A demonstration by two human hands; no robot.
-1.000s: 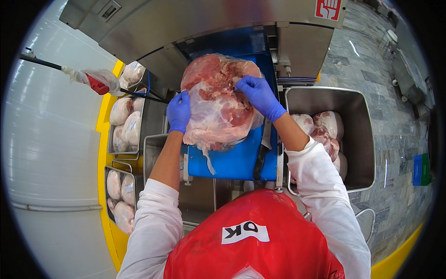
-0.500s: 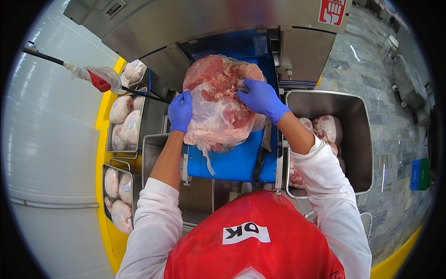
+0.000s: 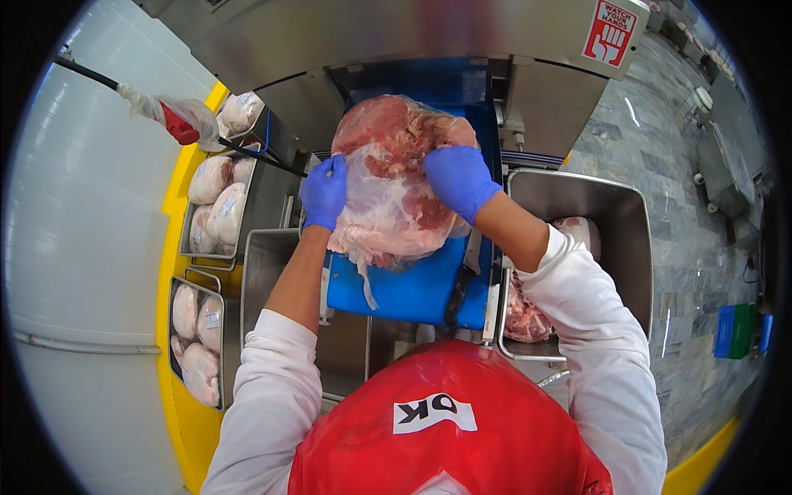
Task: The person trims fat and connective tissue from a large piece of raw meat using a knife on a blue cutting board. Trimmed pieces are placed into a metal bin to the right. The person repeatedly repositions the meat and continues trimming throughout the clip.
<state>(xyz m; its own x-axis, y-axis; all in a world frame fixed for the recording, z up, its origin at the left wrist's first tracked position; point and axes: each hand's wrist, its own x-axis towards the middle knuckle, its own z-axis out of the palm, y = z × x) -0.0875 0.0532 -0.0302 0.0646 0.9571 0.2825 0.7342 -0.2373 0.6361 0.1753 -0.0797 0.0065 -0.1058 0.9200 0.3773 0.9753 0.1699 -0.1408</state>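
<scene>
A large cut of raw meat, pink with pale fat and whitish membrane, lies on a blue conveyor belt. Clear, shiny film shows around its upper and right edges. My left hand, in a blue glove, pinches the meat's left edge with thumb and fingers together. At the upper right side, my right hand, gloved alike, is closed on the edge of the meat, its fingertips partly hidden. A strip of membrane hangs from the near end. Beside the meat, a black-handled knife rests along the belt's right edge.
A steel machine stands beyond the belt. On the right is a deep metal tub with meat inside. Metal bins of wrapped meat line the left, by a yellow curb. A plastic-wrapped hose handle hangs upper left.
My right hand has turned and its fingers have curled in more at the meat's edge. My left hand stays at the left edge. The view has shifted slightly.
</scene>
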